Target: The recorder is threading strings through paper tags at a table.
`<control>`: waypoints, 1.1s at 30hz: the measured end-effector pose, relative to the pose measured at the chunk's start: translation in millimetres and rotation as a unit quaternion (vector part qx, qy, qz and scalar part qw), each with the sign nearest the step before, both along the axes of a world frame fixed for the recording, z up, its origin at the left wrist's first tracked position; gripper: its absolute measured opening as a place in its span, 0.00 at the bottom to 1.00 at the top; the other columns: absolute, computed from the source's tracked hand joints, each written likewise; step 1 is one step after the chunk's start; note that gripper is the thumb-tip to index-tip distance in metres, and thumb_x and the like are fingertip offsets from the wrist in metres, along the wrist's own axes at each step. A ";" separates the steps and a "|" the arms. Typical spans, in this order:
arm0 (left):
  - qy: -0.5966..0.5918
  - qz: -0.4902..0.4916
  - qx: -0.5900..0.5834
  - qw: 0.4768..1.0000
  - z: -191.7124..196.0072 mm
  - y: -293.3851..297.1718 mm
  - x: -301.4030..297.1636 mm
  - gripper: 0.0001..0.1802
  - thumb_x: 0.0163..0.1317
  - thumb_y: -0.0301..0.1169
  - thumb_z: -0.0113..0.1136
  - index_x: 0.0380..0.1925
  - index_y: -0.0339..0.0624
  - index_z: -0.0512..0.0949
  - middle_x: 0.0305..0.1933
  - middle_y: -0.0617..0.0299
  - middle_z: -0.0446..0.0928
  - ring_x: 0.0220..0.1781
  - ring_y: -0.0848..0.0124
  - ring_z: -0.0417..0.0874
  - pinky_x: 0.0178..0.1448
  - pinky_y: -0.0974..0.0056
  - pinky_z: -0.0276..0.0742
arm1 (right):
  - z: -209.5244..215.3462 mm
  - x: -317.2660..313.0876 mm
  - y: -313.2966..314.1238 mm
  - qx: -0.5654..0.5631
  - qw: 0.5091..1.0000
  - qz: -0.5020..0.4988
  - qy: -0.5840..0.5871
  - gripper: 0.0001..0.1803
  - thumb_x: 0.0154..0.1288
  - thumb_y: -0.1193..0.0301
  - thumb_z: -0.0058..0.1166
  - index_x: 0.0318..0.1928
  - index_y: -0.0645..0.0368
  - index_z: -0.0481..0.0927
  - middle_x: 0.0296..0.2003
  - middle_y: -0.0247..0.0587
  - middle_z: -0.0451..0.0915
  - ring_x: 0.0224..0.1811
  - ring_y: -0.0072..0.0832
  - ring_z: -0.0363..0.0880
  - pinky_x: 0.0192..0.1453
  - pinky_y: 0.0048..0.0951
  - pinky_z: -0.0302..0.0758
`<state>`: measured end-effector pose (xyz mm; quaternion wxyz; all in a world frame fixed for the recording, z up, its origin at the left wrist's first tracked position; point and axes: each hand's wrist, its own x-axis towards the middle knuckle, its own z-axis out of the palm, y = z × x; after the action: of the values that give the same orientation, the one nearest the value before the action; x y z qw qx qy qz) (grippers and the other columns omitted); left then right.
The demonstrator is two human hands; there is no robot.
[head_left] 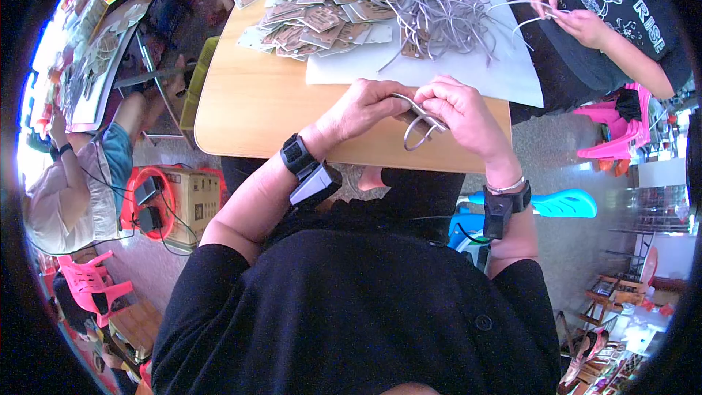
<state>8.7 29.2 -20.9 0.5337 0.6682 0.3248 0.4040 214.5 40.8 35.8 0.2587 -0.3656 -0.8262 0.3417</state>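
Observation:
My left hand (362,108) and my right hand (462,111) meet over the near edge of a wooden table (241,102). Together they pinch a grey cord (417,128) that loops down below the fingers. A small brown card seems to sit between the fingers, mostly hidden. Farther back lies a tangled pile of grey cords (439,11) on a white sheet (439,66). To its left is a heap of brown patterned cards (314,18).
Another person's hands (570,11) work a grey cord at the table's far right. A seated person (66,190) is at left near a cardboard box (194,201). Pink plastic chairs (614,128) and a blue stool (556,205) stand around.

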 end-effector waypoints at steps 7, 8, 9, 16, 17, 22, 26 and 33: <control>-0.008 0.016 -0.033 0.999 -0.1 0.5 -0.1 0.12 0.64 0.27 0.56 0.44 0.32 0.78 0.38 0.60 0.81 0.41 0.75 0.81 0.49 0.68 0.77 | 0.6 -5.7 -4.0 -0.116 0.991 -0.070 0.007 0.05 0.63 0.76 0.52 0.37 0.64 0.78 0.29 0.40 0.78 0.31 0.26 0.77 0.38 0.27 0.73; -0.009 0.017 -0.033 0.999 -0.3 0.5 -0.4 0.12 0.64 0.27 0.56 0.44 0.32 0.78 0.38 0.60 0.81 0.41 0.75 0.81 0.49 0.68 0.77 | -1.3 -5.1 -3.3 -0.116 0.991 -0.069 0.007 0.05 0.63 0.76 0.52 0.37 0.64 0.78 0.29 0.40 0.78 0.31 0.26 0.77 0.38 0.27 0.73; -0.005 0.019 -0.029 0.999 -0.5 0.8 -0.9 0.11 0.63 0.27 0.56 0.43 0.32 0.78 0.38 0.60 0.82 0.41 0.75 0.81 0.48 0.68 0.77 | -4.2 -4.6 -1.7 -0.050 0.998 -0.045 0.006 0.05 0.63 0.75 0.52 0.37 0.65 0.78 0.29 0.40 0.78 0.30 0.26 0.76 0.36 0.27 0.72; -0.017 0.029 -0.028 0.999 2.3 0.9 -1.7 0.10 0.63 0.27 0.56 0.41 0.32 0.80 0.36 0.59 0.82 0.40 0.74 0.81 0.48 0.68 0.77 | -7.1 -10.3 -6.1 -0.237 0.966 -0.076 0.063 0.06 0.67 0.75 0.49 0.36 0.65 0.76 0.29 0.31 0.77 0.30 0.18 0.71 0.33 0.24 0.70; -0.018 0.029 -0.028 0.999 1.0 1.4 -1.3 0.10 0.63 0.27 0.56 0.41 0.32 0.80 0.36 0.59 0.82 0.40 0.74 0.81 0.48 0.68 0.77 | -8.5 -9.7 -6.3 -0.237 0.966 -0.076 0.062 0.06 0.67 0.75 0.49 0.36 0.65 0.76 0.29 0.31 0.77 0.30 0.18 0.71 0.33 0.24 0.70; -0.036 0.034 -0.069 0.996 -1.0 2.6 -0.7 0.10 0.62 0.27 0.57 0.40 0.32 0.80 0.36 0.59 0.82 0.40 0.74 0.82 0.47 0.68 0.77 | -5.8 -4.4 -8.1 -0.220 0.970 -0.070 0.072 0.06 0.67 0.74 0.50 0.39 0.64 0.78 0.30 0.29 0.78 0.32 0.15 0.73 0.36 0.20 0.72; -0.030 0.027 -0.056 0.998 -0.4 2.7 -2.1 0.10 0.62 0.27 0.57 0.40 0.32 0.80 0.35 0.60 0.82 0.40 0.74 0.81 0.48 0.69 0.77 | -12.4 -1.6 -2.5 -0.178 0.978 -0.081 0.067 0.06 0.67 0.74 0.50 0.40 0.64 0.78 0.30 0.30 0.79 0.33 0.14 0.74 0.37 0.19 0.73; -0.050 0.010 -0.074 0.996 -6.9 5.2 -0.7 0.10 0.64 0.27 0.56 0.41 0.32 0.79 0.38 0.59 0.82 0.40 0.73 0.82 0.48 0.68 0.77 | -13.3 -4.6 -0.7 -0.142 0.988 -0.066 0.005 0.08 0.68 0.73 0.48 0.37 0.65 0.77 0.28 0.35 0.78 0.30 0.19 0.74 0.35 0.24 0.71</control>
<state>8.0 34.4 -27.9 0.5936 0.6025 0.3334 0.4165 209.9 40.0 22.5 0.2305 -0.4506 -0.7418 0.4400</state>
